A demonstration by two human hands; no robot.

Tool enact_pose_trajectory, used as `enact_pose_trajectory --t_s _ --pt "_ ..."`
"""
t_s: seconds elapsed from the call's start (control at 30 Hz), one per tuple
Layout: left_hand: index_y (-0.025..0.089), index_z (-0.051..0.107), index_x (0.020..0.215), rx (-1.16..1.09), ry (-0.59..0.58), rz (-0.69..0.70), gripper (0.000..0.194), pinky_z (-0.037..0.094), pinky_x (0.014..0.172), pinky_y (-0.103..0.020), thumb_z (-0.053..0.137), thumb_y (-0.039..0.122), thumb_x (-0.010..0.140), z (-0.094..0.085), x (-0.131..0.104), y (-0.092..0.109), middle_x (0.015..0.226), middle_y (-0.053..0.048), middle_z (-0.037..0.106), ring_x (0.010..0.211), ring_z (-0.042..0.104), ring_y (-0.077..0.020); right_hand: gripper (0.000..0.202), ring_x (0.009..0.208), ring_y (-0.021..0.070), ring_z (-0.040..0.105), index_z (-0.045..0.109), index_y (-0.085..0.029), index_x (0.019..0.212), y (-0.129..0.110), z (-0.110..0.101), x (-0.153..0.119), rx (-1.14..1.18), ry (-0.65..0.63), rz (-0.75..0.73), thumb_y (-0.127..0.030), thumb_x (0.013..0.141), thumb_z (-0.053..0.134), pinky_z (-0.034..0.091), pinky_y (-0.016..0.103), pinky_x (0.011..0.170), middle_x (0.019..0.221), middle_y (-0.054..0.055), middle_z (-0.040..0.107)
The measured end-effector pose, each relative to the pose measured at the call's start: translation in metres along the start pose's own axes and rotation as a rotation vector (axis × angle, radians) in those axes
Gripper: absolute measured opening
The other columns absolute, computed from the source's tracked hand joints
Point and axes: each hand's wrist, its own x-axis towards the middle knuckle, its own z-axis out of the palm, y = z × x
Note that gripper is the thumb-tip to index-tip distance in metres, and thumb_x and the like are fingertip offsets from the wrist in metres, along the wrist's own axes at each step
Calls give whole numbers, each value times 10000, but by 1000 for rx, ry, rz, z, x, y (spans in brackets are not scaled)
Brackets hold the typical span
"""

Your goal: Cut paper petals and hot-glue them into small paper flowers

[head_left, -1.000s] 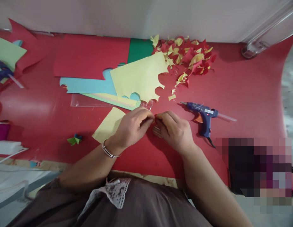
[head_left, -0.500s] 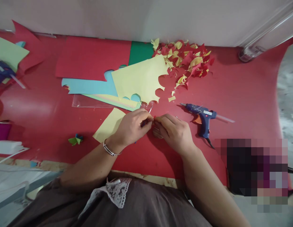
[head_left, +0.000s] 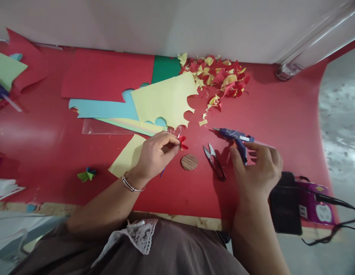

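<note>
My left hand point(head_left: 156, 152), with a bracelet at its wrist, pinches a small red paper flower point(head_left: 183, 143) between thumb and fingertips. Below the flower a round wooden disc point(head_left: 189, 162) lies flat on the table. My right hand point(head_left: 256, 168) is over the handle of a blue hot glue gun point(head_left: 234, 135), thumb on one side and fingers on the other, spread apart; contact is hard to make out. The gun lies on its side with a glue stick out of its back. Thread snips point(head_left: 214, 162) rest between the disc and my right hand.
Yellow paper with scalloped cuts point(head_left: 163, 99), a blue strip point(head_left: 103, 109) and a red sheet point(head_left: 108, 74) lie behind. Red and yellow scraps point(head_left: 220, 74) are heaped by the wall. A green and blue paper piece point(head_left: 86, 175) sits left. A purple power box point(head_left: 316, 202) with cables stands right.
My right hand has left the flower and moved right to the glue gun, uncovering the disc and snips. My left hand keeps the flower. The view has shifted slightly.
</note>
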Motion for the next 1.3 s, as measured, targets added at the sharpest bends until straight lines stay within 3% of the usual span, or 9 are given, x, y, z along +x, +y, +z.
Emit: enact_pose_trajectory --t_s 0.07,0.17,0.4,0.6,0.8,1.3 --pt "206 700 896 11 4 24 137 579 736 -289 700 74 934 0 0 -1 899 -36 756 848 705 -154 495 1015 317 644 724 -199 1147 5 5 0 -2 -69 43 -576 844 830 540 559 969 1149 135 641" --pt "215 694 903 14 10 63 140 597 774 -315 693 82 946 0 1 0 912 -35 764 868 713 -161 530 986 318 627 692 -218 1166 8 11 1 43 -94 114 -536 784 875 527 597 965 1197 141 608" --pt "220 702 911 25 -9 57 135 600 761 -312 687 94 957 1 1 -2 917 -41 771 872 719 -163 361 842 250 620 653 -239 1040 8 11 -1 178 -60 120 -325 762 867 537 467 843 1024 58 630" --pt "206 689 873 15 -3 8 134 572 698 -278 687 98 951 2 0 -3 875 -36 740 816 695 -150 287 871 266 643 655 -255 1040 -13 1 -7 233 -35 -58 -318 834 844 501 398 715 1058 92 724" --pt "202 697 879 22 -15 -1 127 557 692 -277 679 105 959 3 1 -4 868 -36 735 797 687 -148 276 970 281 697 658 -240 1070 -21 -1 -10 293 -52 -206 -313 870 833 549 402 753 1063 96 738" --pt "208 691 917 31 -66 27 100 574 732 -291 680 131 980 4 0 -5 897 -40 752 823 702 -154 225 974 272 710 656 -239 1053 -23 -1 -9 333 -59 -304 -283 905 820 569 405 749 1055 103 738"
